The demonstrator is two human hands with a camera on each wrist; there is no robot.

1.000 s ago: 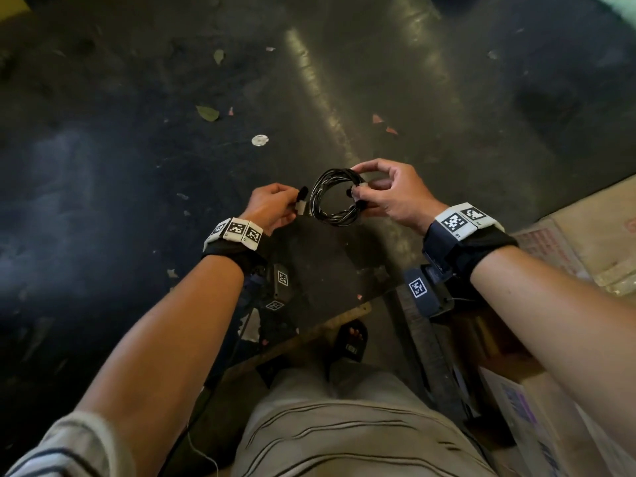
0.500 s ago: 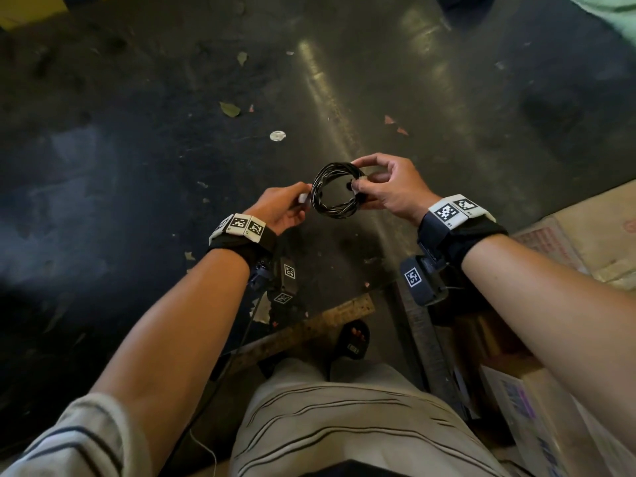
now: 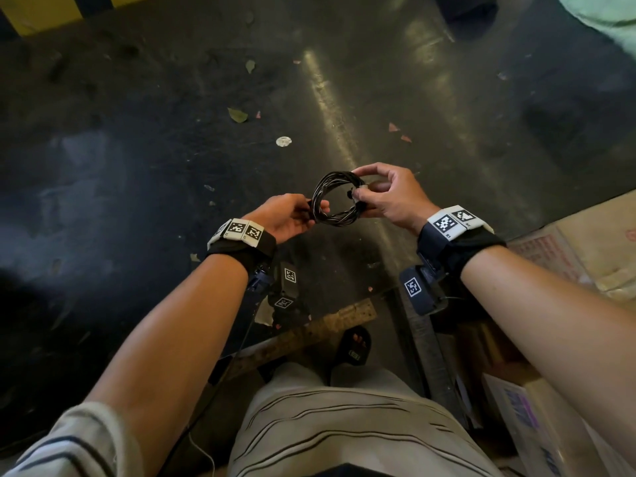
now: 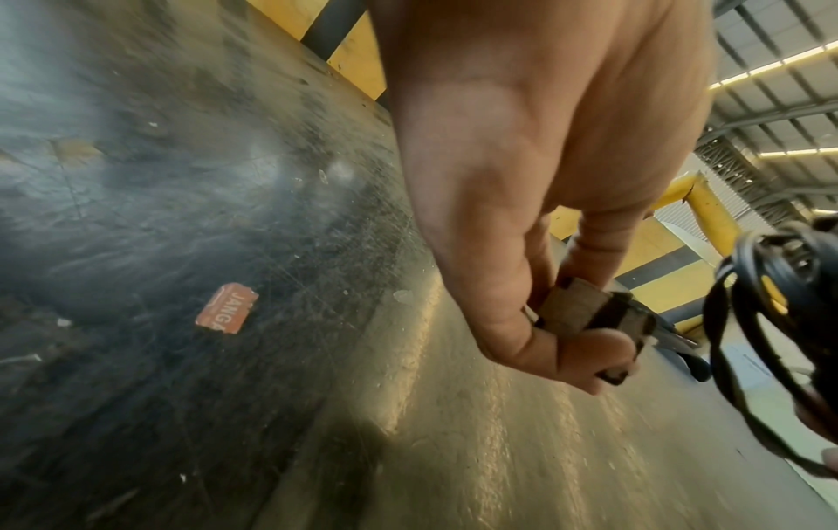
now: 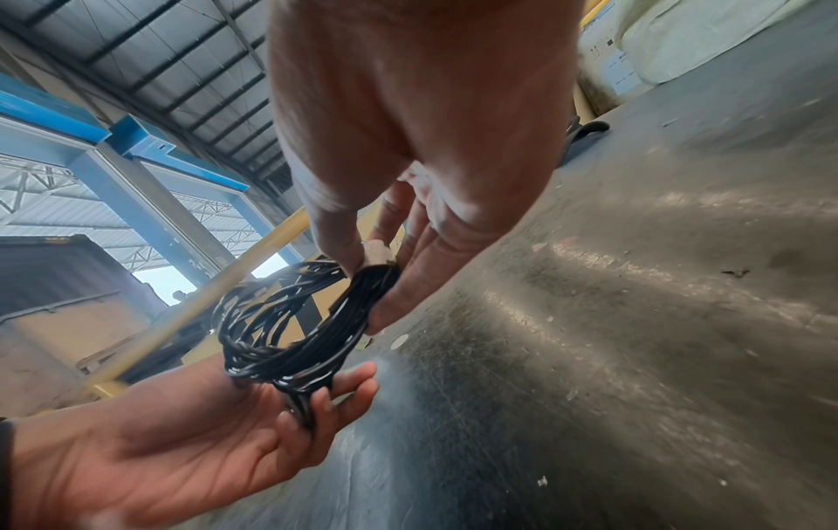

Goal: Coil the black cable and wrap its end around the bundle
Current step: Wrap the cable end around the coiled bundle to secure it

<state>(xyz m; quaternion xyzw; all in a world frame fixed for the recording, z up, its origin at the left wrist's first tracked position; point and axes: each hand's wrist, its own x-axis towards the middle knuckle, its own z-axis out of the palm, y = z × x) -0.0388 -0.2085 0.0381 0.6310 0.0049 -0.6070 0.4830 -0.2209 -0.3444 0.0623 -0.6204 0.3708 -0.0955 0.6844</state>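
Observation:
The black cable point(image 3: 335, 201) is wound into a small round coil held in the air between both hands. My right hand point(image 3: 359, 192) pinches the coil's right side, thumb on top and fingers beneath; the right wrist view shows this grip on the coil point(image 5: 290, 330). My left hand point(image 3: 308, 210) is at the coil's left rim. In the left wrist view its thumb and fingers pinch the cable's greyish plug end point(image 4: 585, 315), with the coil point(image 4: 780, 322) just to its right. From the right wrist, the left hand point(image 5: 313, 405) lies palm up under the coil.
Below is a dark scuffed floor point(image 3: 137, 166) with leaves, scraps and a white disc point(image 3: 283, 141). Cardboard boxes point(image 3: 585, 256) stand at the right. A wooden plank point(image 3: 309, 335) and my sandalled foot point(image 3: 354, 346) are near my legs. An orange label point(image 4: 225, 309) lies on the floor.
My left hand has brought the plug end rightward from beside the coil up to its left rim. My right hand keeps its pinch on the coil's right side.

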